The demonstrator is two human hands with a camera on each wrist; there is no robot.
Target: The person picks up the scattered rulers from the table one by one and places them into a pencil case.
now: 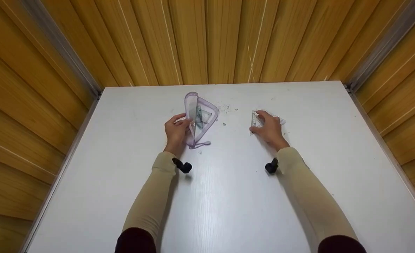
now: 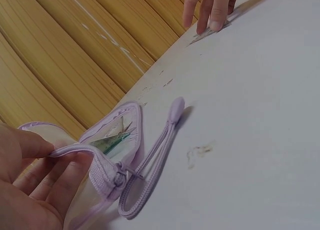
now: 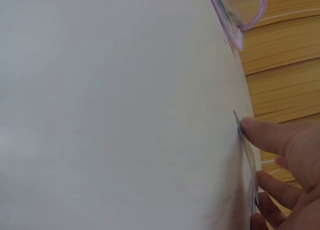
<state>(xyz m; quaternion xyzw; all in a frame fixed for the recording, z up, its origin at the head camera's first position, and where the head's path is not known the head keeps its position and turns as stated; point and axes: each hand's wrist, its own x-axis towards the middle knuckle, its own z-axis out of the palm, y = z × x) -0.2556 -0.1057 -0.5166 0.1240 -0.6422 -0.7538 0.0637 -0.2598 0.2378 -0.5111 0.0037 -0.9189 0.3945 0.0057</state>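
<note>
My left hand point(image 1: 176, 130) grips the near edge of a clear zip pouch point(image 1: 215, 111) with lilac trim, thumb on one side and fingers on the other. The pouch's mouth gapes; through it show a greenish, clear drawing tool point(image 2: 114, 141) and other flat pieces. A lilac cord pull point(image 2: 176, 110) hangs from the zip onto the table. Off to the right, my right hand point(image 1: 270, 130) pinches a clear set square point(image 1: 253, 120) with ruler marks, thumb and fingertips at its edges. In the right wrist view the set square point(image 3: 246, 146) is seen nearly edge-on, close over the table.
A white table point(image 1: 207, 196) lies under both hands, with small dark specks point(image 1: 225, 109) between the pouch and the set square. Wood-patterned panels point(image 1: 193, 42) stand behind the table and along both sides. Each wrist carries a small black camera point(image 1: 183, 166).
</note>
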